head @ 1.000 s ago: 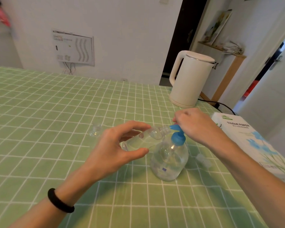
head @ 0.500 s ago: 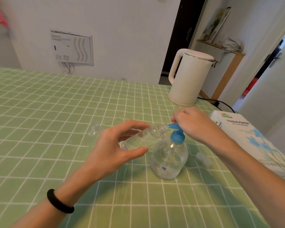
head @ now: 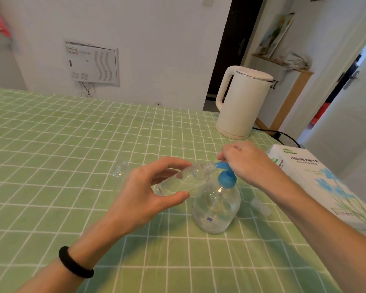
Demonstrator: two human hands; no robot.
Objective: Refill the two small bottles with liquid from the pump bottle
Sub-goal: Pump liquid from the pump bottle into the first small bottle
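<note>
A black band (head: 74,262) sits on the left wrist, nearest the person. The left hand (head: 148,193), just left of the pump bottle (head: 217,206), curls loosely round a small bottle (head: 184,180), thumb below and fingers above. It holds it tilted nearly flat so the open neck meets the blue spout (head: 222,166), which I'd say is to catch the liquid without spilling. There is clear liquid inside; how much I can't tell. The pump bottle stands upright on the green checked cloth (head: 51,144), between the two forearms. Just behind its top, the right hand (head: 247,163) has its fingers bent down over the pump head, placed to press it, though I can't tell whether it is pressing. Near the pump bottle's base on the right lies a clear cap (head: 260,207), probably off the bottle being filled. To its left, a little farther back, the second bottle (head: 120,170) stands open-necked, untouched and seemingly empty, so I'd judge the job half done at best. Farther right lies a tissue box (head: 317,178). Well behind the pump bottle stands a white kettle (head: 241,102).
</note>
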